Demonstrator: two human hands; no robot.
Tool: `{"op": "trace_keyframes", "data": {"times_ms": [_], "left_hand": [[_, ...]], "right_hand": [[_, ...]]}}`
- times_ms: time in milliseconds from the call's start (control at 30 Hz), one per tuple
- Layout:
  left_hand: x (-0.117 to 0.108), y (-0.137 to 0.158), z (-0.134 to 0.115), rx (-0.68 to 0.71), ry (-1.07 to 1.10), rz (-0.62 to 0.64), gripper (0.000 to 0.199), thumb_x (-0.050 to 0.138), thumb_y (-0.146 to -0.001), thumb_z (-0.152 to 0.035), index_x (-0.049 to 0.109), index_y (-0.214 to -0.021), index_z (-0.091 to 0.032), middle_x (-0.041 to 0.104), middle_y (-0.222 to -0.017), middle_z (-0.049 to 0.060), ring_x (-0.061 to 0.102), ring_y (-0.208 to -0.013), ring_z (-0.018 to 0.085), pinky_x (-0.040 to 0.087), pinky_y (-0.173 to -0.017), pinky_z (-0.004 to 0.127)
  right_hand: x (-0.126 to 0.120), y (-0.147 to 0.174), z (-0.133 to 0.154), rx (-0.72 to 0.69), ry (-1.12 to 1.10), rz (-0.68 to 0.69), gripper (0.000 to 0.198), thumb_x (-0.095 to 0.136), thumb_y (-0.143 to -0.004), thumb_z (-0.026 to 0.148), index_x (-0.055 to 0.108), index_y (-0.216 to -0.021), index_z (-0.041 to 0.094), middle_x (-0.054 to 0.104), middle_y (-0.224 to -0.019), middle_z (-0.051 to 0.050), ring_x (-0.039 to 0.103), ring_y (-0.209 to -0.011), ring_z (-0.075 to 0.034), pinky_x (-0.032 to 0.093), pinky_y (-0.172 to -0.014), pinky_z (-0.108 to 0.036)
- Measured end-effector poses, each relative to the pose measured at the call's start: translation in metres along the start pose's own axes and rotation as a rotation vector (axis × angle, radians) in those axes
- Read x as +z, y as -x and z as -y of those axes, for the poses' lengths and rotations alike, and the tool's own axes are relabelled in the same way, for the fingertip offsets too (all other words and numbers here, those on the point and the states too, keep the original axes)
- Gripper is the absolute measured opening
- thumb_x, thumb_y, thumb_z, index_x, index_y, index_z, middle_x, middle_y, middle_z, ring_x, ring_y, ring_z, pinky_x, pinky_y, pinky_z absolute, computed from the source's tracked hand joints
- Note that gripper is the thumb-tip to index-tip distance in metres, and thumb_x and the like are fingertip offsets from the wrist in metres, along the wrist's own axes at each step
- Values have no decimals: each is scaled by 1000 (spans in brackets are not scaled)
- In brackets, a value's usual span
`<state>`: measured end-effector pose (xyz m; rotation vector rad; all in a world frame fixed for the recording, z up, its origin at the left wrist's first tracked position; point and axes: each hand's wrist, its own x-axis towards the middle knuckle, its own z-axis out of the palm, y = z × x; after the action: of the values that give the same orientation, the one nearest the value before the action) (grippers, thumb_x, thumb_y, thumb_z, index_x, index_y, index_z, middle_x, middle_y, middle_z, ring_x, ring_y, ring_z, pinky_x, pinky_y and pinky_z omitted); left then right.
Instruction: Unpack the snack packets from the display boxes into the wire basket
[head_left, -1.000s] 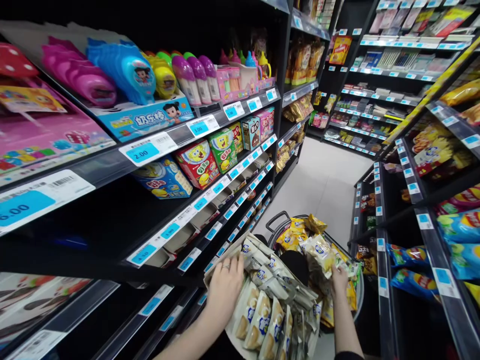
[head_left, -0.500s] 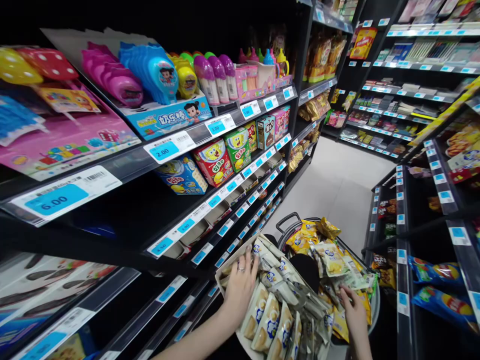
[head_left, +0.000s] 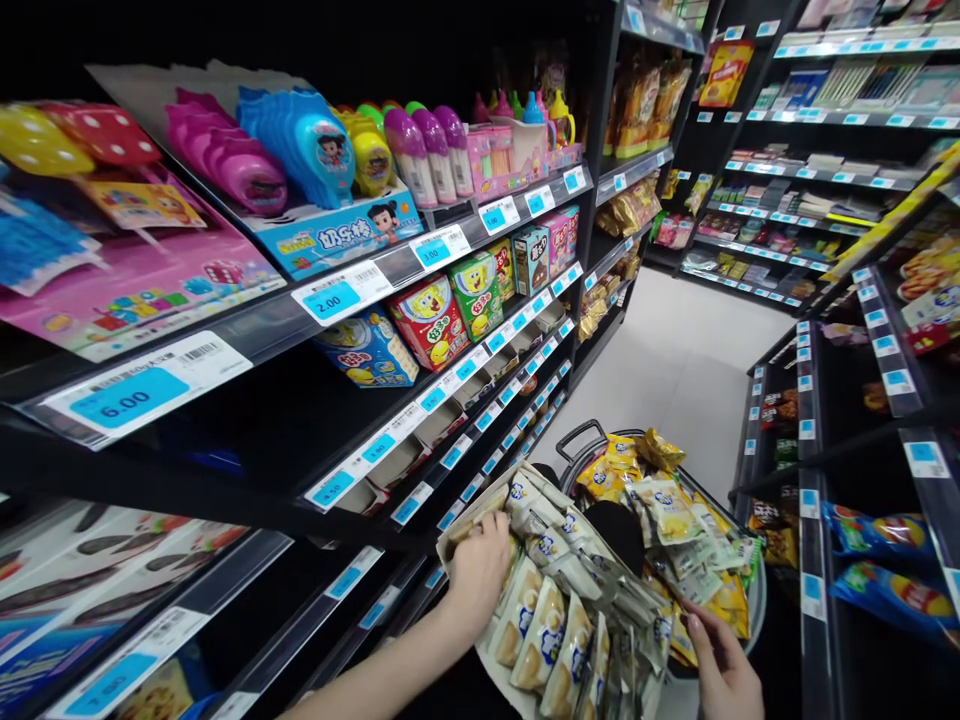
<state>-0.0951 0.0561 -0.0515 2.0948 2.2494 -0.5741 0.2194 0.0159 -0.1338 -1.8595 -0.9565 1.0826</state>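
An open carton (head_left: 501,688) full of cream-coloured snack packets (head_left: 541,622) with blue logos tilts in front of me. My left hand (head_left: 480,565) reaches into its left end, fingers curled down among the packets, fingertips hidden. Beside the carton's right side is my right hand (head_left: 721,660), its thumb and fingers pinched together; what is between them is too small to make out. Just beyond it stands a round basket (head_left: 756,625) with a dark handle (head_left: 579,436), heaped with yellow packets (head_left: 609,472) and pale packets (head_left: 664,510).
Shelves on the left carry toy candies (head_left: 326,150), snack boxes (head_left: 427,325) and price tags (head_left: 345,292). Another shelf on the right holds blue snack bags (head_left: 892,595). The grey aisle floor (head_left: 660,350) runs between them toward far shelves (head_left: 817,180).
My left hand's fingers have gone from lying stretched over the packets to curling down among them. My right hand has moved slightly down and nearer to me, toward the carton's side.
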Motion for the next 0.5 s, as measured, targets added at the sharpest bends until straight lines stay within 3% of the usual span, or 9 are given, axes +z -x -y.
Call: {"op": "trace_keyframes", "data": {"times_ms": [100,200,333,433,500], "left_hand": [[-2,-3,4,-23,43,43,30,38,-86,2,65,-97,-5,66,-80,16,70,-68,26,51,-54,29],[-13,-2,7,28,88,54,33,40,-85,0,68,-98,-13,67,-92,16,72,-75,27,52,-58,30],[-46,17,15,28,87,57,46,35,-83,5,67,-106,-19,67,-113,16,73,-69,26,53,-54,31],[-76,39,30,25,84,79,56,35,-78,10,63,-115,-22,73,-100,9,73,-67,28,53,-54,33],[-92,50,43,48,151,65,56,37,-79,9,61,-119,-23,74,-103,8,74,-72,28,54,-58,34]], "right_hand": [[4,4,10,-53,10,17,65,67,-61,73,77,-88,15,75,-103,-14,68,-100,-33,54,-88,-40],[13,15,23,-113,13,22,62,65,-64,72,76,-86,15,75,-97,-13,68,-94,-30,55,-79,-36],[27,40,45,-203,18,-52,52,60,-75,67,73,-86,19,72,-98,-9,65,-95,-27,49,-87,-35],[37,59,64,-273,20,-94,47,59,-78,66,73,-82,21,72,-93,-7,65,-91,-25,48,-85,-33],[44,69,77,-242,-47,-23,47,60,-79,66,73,-87,22,73,-89,-6,67,-77,-21,50,-74,-30]]}}
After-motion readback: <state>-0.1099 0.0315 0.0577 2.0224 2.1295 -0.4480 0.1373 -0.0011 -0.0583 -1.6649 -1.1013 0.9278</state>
